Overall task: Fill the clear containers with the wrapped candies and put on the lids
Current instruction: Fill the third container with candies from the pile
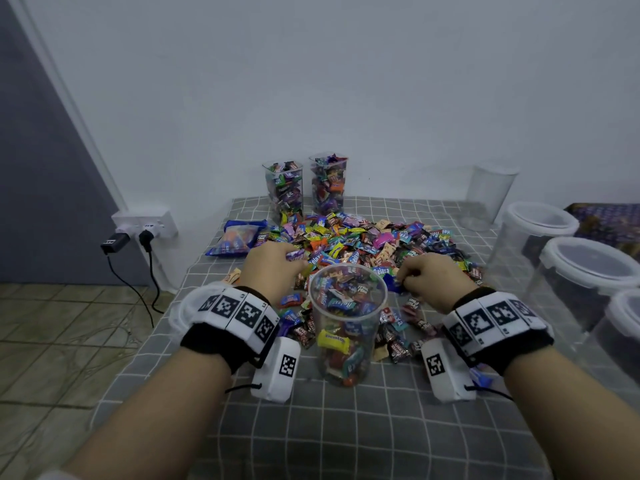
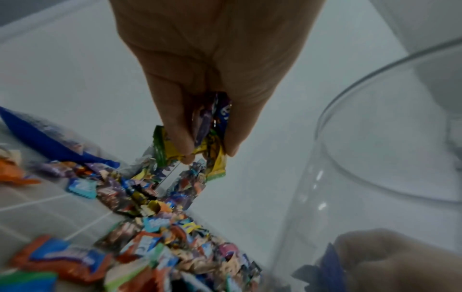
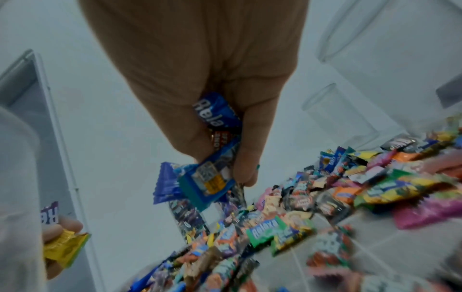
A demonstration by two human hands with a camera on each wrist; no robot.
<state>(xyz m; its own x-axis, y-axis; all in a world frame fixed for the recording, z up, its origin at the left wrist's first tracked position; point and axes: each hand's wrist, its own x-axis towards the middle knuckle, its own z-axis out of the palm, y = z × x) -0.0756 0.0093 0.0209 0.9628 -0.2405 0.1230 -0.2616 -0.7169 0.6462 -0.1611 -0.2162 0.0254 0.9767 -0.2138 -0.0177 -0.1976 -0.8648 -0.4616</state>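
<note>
Clutching a small bunch of wrapped candies, yellow and purple, in the left grip, fingers curled tight round them, at centre-left of the head frame. Clamped likewise in the right grip: a few blue wrapped candies, pinched between thumb and fingers at centre-right of the head frame. Standing upright between both, at centre frame: a clear round plastic container, open-topped and roughly two-thirds full of sweets, resting on the grey checked cloth of the desk. Spread just behind and around it, a broad loose heap of multicoloured wrapped candies. Beyond the heap, toward the wall at upper centre: two tall clear containers packed full of candies, side by side, no lids on. Lying left of the heap, a blue candy bag. Ranged along the right edge of the frame: one empty clear container without a lid, then a row of clear containers with white lids fitted on top.
</note>
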